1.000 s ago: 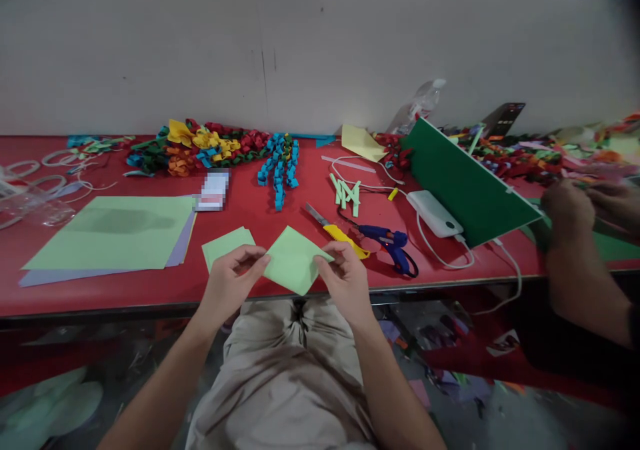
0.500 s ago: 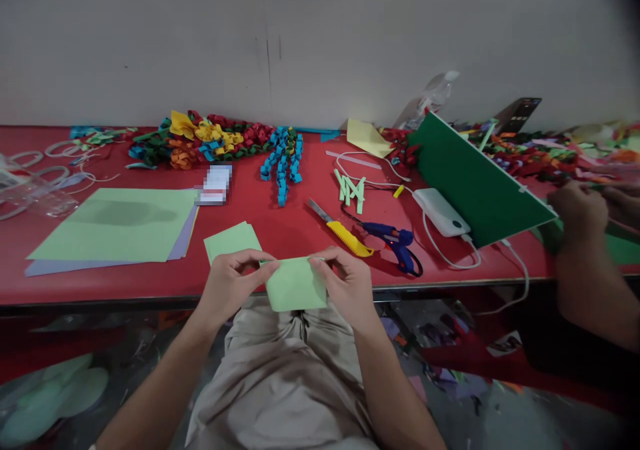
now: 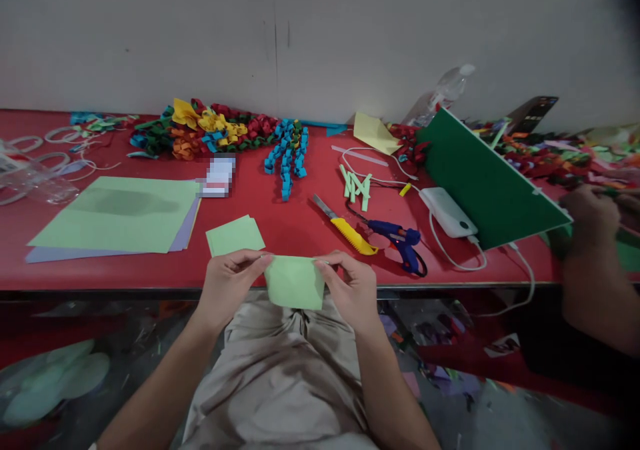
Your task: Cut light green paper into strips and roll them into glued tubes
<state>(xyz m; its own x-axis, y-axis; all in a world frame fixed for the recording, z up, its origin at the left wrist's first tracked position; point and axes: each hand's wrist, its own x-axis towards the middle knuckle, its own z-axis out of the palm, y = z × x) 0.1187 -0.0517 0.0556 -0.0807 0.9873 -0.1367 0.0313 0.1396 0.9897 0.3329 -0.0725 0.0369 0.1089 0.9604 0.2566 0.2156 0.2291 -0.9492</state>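
Observation:
A light green piece of paper (image 3: 295, 285) hangs between my two hands, just off the table's front edge and above my lap. My left hand (image 3: 231, 289) pinches its upper left corner between thumb and fingers. At the upper right corner, my right hand (image 3: 351, 289) grips it the same way. The sheet's lower edge bows slightly. Just beyond my left hand lies a small stack of light green paper pieces (image 3: 235, 235). A yellow utility knife (image 3: 353, 235) with its blade out and a blue glue gun (image 3: 400, 238) lie beyond my right hand.
Large green and purple sheets (image 3: 117, 213) lie at left. Colourful paper chains (image 3: 215, 133) and blue ones (image 3: 286, 160) sit along the wall. Short green strips (image 3: 357, 187), a white power bank (image 3: 447, 211) and a leaning green board (image 3: 490, 187) are at right, near another person's hand (image 3: 590, 213).
The view has shifted slightly, so the table's things appear a little displaced. Both hands keep their pinch on the green paper, whose lower edge has moved a little.

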